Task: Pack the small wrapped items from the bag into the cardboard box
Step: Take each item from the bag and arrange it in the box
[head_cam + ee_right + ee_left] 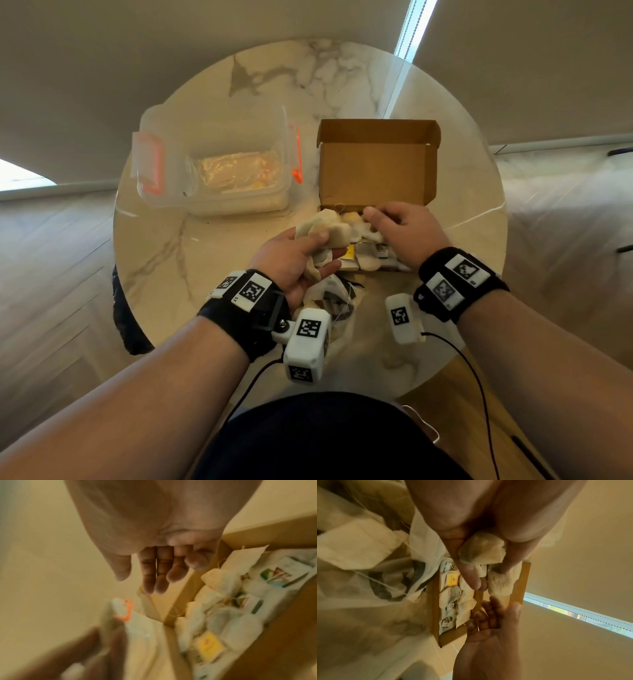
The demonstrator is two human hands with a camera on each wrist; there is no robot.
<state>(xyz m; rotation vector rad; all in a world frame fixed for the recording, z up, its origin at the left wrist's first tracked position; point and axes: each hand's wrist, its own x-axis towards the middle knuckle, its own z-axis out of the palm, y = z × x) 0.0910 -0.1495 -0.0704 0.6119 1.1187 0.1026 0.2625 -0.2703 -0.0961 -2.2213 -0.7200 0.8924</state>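
Fingers (471,573) of the left hand (291,263) are curling round a clump of small wrapped items (325,229), thumb pressing on top, palm facing up just in front of the cardboard box (376,171). Right hand (400,226) is hovering over the box's near edge, fingers (154,574) straight and loose, gripping nothing in the wrist view. Cardboard box is sitting open on the round marble table (205,257), lid flap standing up at the far side; its near part is holding more wrapped items (452,601), pale sachets with printed tags, one yellow. Bag (329,298), thin and translucent, is lying crumpled on the table just below the left hand. Clear plastic container (212,161) with orange clips is sitting left of the box, apart from it, with something pale inside, too blurred to tell.
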